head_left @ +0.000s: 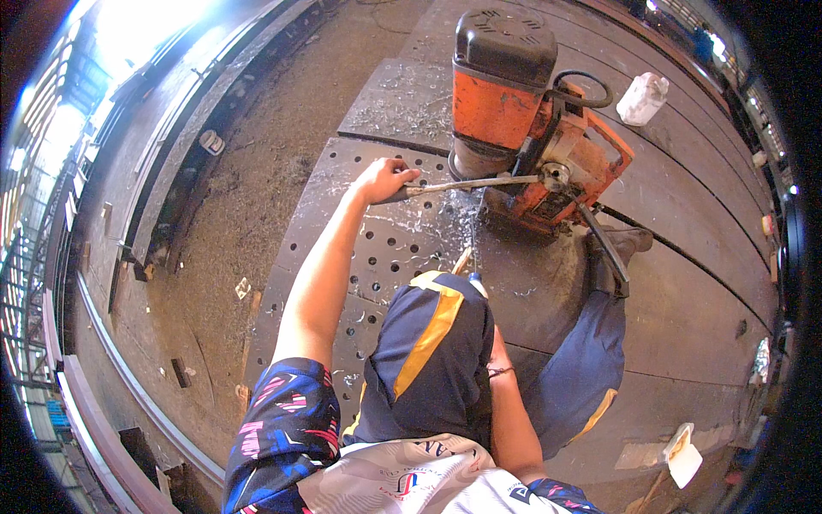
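Clearly, your left hand point(387, 180) grips the drill point(503, 103) lever point(475, 183); your right hand point(497, 347), mostly behind your knee point(445, 317), I cannot tell. Printed lettering crosses your shirt point(368, 480).

- Between your left forearm and your raised knee point(437, 313), a strip of perforated plate point(336, 257) gives you room to pass, though curly metal shavings point(417, 259) litter it.
- The long lever point(475, 183) under your left hand point(387, 180) bars the way straight ahead, reaching across to the orange drill point(492, 107).
- Your knee blocks your right hand point(496, 344) from the left; most of that hand is hidden.
- To your right, a second lever point(606, 248) slants down beside your boot point(629, 240).
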Demonstrator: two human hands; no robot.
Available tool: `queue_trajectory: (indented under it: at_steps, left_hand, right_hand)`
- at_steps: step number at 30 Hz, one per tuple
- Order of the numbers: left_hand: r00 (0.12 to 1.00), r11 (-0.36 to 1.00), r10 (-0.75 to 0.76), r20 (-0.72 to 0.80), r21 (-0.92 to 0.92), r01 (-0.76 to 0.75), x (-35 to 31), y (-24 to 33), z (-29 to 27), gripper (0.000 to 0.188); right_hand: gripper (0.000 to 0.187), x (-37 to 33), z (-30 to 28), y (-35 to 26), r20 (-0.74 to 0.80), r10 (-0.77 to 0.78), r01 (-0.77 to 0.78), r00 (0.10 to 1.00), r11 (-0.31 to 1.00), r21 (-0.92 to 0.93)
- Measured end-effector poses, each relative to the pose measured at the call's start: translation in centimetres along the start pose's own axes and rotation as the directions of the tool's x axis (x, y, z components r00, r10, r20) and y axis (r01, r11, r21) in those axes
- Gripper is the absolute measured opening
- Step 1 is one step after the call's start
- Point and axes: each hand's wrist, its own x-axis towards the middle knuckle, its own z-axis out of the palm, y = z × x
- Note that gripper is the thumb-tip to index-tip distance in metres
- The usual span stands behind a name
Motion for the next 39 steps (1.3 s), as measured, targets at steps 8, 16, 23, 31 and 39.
queue_trajectory:
  at_steps: [8, 16, 23, 31, 39]
  left_hand:
    - [1.0, 1.0, -0.019, 0.014, -0.007, 0.019, -0.4, 0.9, -0.3, 0.053]
    - [1.0, 1.0, -0.013, 0.005, -0.008, 0.013, -0.4, 0.7, -0.1, 0.054]
    - [1.0, 1.0, 0.004, -0.004, -0.01, -0.004, -0.5, 0.7, -0.1, 0.054]
    - [0.997, 0.999, 0.04, -0.059, 0.006, -0.04, -0.7, 0.7, 0.0, 0.052]
    - [0.932, 0.992, 0.093, -0.35, 0.117, -0.055, -2.1, 2.1, 1.2, 0.046]
  right_hand:
    - [0.022, -0.1, -1.1, 1.0, -0.001, 0.14, -0.138, 0.99, 0.984, 0.116]
    - [0.022, 0.3, -1.1, 1.6, -0.03, 0.114, -0.112, 0.993, 0.992, 0.049]
    - [0.021, 0.7, -1.2, 2.2, -0.061, 0.099, -0.1, 0.993, 0.995, -0.001]
    - [0.026, -0.1, -0.3, 0.7, -0.031, 0.058, -0.057, 0.998, 0.998, 0.02]
    - [0.036, -0.2, 1.0, -1.0, 0.035, -0.15, 0.149, 0.988, 0.989, 0.025]
